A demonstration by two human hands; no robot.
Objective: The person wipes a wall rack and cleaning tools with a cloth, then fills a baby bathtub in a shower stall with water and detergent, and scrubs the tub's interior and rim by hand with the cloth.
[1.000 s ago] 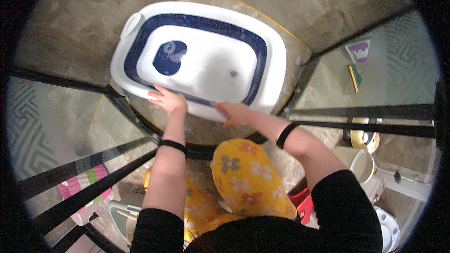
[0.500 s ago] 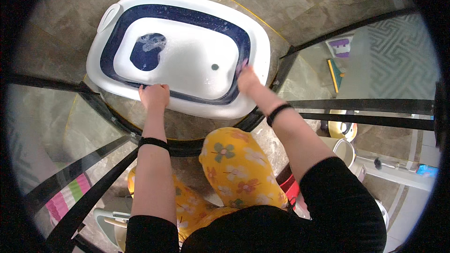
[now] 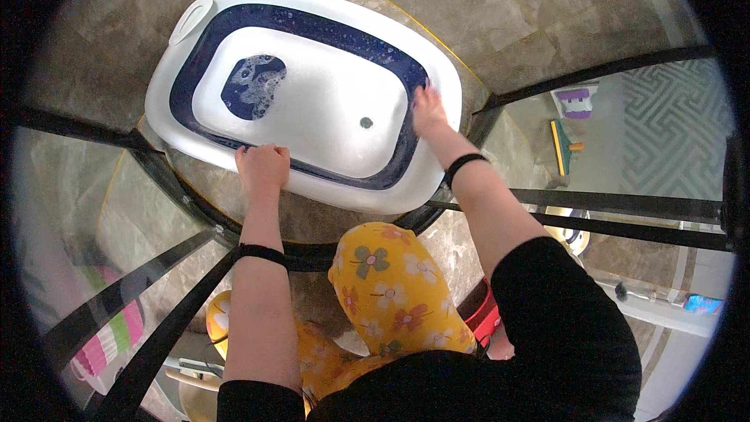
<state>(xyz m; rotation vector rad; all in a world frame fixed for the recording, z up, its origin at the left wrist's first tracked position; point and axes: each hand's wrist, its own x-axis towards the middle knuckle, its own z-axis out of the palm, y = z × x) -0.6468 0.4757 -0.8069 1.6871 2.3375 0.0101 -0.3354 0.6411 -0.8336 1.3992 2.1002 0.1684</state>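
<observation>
A white foldable bathtub point(image 3: 449, 148) with a dark blue wall band stands on the tiled floor, its near side toward me. My left hand point(image 3: 263, 168) is closed over the tub's near rim. At the tub's right end, my right hand point(image 3: 430, 112) reaches over the rim against the blue inner wall. Motion blurs its fingers, and whatever they may hold does not show. White foam point(image 3: 258, 84) covers part of a dark blue patch point(image 3: 237, 101) on the tub floor. A round grey drain plug point(image 3: 366, 123) sits toward the right end.
A black-framed curved threshold point(image 3: 312, 256) passes between me and the tub, with glass panels on both sides. A red bucket point(image 3: 483, 316) stands by my right knee. Behind the right glass is a green and yellow squeegee point(image 3: 561, 148). A pink, white and green item point(image 3: 117, 336) lies at left.
My right hand has moved up along the tub's right wall. My left hand stays on the near rim. The foam has spread over more of the blue patch, and the view has shifted slightly.
</observation>
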